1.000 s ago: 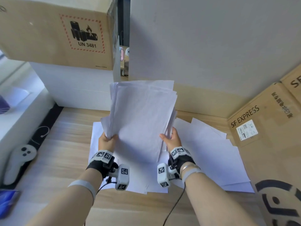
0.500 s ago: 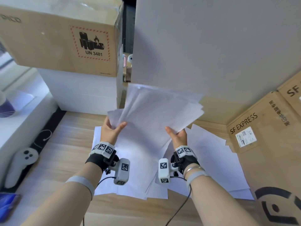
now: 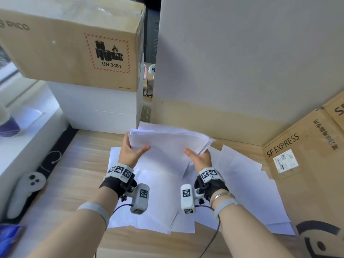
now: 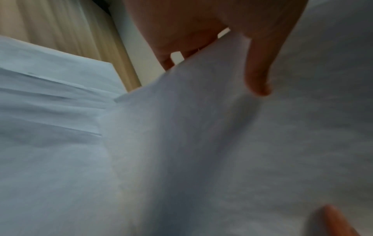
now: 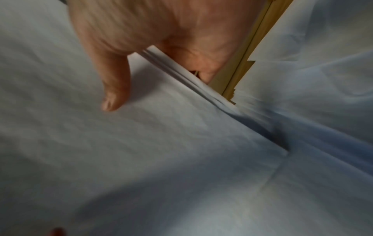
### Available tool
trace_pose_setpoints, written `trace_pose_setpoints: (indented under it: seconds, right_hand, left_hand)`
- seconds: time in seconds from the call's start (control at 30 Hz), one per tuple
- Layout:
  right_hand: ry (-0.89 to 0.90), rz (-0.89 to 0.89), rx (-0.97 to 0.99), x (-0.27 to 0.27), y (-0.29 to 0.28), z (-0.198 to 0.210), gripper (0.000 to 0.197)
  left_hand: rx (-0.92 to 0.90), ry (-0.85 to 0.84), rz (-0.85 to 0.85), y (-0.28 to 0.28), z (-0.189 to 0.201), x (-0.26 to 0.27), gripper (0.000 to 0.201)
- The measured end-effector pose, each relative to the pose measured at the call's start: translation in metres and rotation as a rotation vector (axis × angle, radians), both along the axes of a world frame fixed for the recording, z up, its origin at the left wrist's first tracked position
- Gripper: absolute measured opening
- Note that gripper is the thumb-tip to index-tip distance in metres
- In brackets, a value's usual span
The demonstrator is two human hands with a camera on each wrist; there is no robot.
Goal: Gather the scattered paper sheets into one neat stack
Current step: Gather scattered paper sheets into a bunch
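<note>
The left hand (image 3: 130, 152) grasps the left edge of a bundle of paper sheets (image 3: 168, 146), thumb on top and fingers underneath. The right hand (image 3: 200, 158) grasps the bundle's right edge the same way. The bundle hangs at the centre of the head view, its edges uneven. Below it, loose sheets (image 3: 242, 185) lie overlapping on the wooden table (image 3: 78, 175), spreading toward the right. A cardboard box (image 3: 67, 45) fills the upper left; an SF EXPRESS box (image 3: 307, 164) sits at the right edge.
</note>
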State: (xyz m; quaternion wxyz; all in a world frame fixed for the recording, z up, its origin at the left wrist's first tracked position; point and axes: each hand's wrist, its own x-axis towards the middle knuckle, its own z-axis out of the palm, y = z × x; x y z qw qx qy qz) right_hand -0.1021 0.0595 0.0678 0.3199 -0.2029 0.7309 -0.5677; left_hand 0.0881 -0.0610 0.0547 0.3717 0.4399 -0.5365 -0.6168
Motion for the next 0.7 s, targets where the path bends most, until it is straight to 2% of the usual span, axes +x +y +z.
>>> trace_pose_setpoints:
  seconds: [0.1, 0.2, 0.23, 0.33, 0.4, 0.53, 0.6, 0.7]
  right_hand:
    - [-0.005, 0.059, 0.101, 0.010, 0.003, -0.014, 0.024]
    - [-0.032, 0.019, 0.160, 0.014, 0.001, -0.019, 0.034]
    - [-0.042, -0.001, 0.138, 0.014, -0.002, -0.016, 0.034]
    - [-0.054, 0.004, 0.040, 0.012, -0.006, -0.010, 0.031]
    - [-0.051, 0.051, 0.082, 0.014, -0.003, -0.013, 0.030]
    - [-0.033, 0.107, 0.314, 0.023, 0.004, -0.035, 0.026]
    - [0.005, 0.079, 0.317, 0.022, 0.001, -0.038, 0.031]
    - [0.050, 0.096, 0.230, 0.020, -0.009, -0.031, 0.029]
  left_hand:
    - [0.021, -0.209, -0.050, 0.003, -0.015, 0.004, 0.041]
    - [0.043, -0.204, -0.040, 0.007, -0.015, 0.005, 0.018]
    - [0.060, -0.159, -0.024, 0.006, -0.012, 0.005, 0.019]
    - [0.063, -0.065, 0.008, 0.000, -0.006, 0.009, 0.038]
    - [0.092, -0.132, -0.039, -0.002, -0.010, 0.013, 0.043]
    - [0.141, -0.322, -0.080, 0.005, -0.034, 0.019, 0.032]
    - [0.134, -0.309, -0.063, 0.006, -0.036, 0.019, 0.026]
    - [0.177, -0.254, -0.055, -0.004, -0.039, 0.024, 0.016]
